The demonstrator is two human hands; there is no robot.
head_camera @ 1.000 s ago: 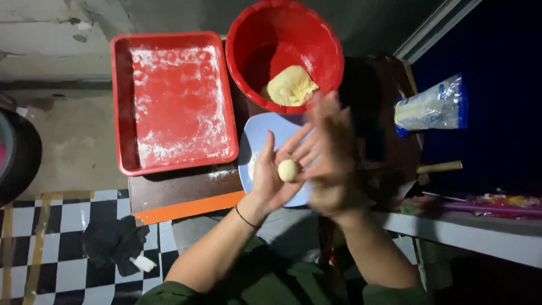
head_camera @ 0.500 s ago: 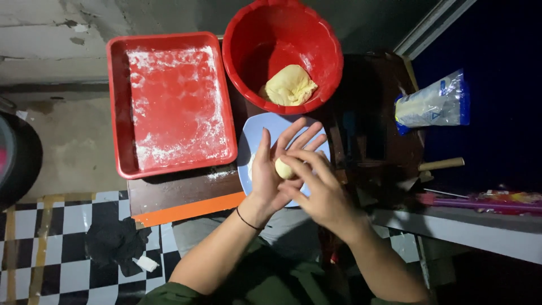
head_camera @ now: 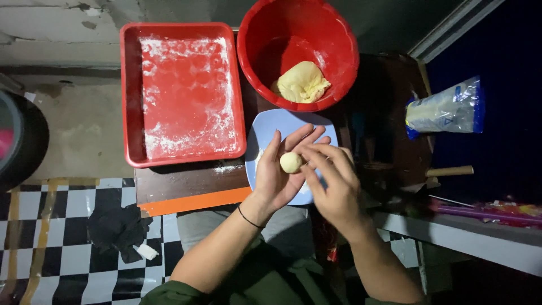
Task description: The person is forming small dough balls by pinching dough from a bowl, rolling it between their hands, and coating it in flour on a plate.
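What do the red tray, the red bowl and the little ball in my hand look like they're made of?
Red tray: likely plastic, smooth moulded rim, dusted with white flour-like powder. Red bowl: glossy, probably plastic too. Small ball on the left hand: pale, matte, soft-looking dough, same yellowish colour as the lump in the bowl.

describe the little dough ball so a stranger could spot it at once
Below the red bowl lies a pale blue plate. Above the plate, the left hand cups the small dough ball, round and smooth, unlike the big rough lump in the bowl.

Tray left of bowl
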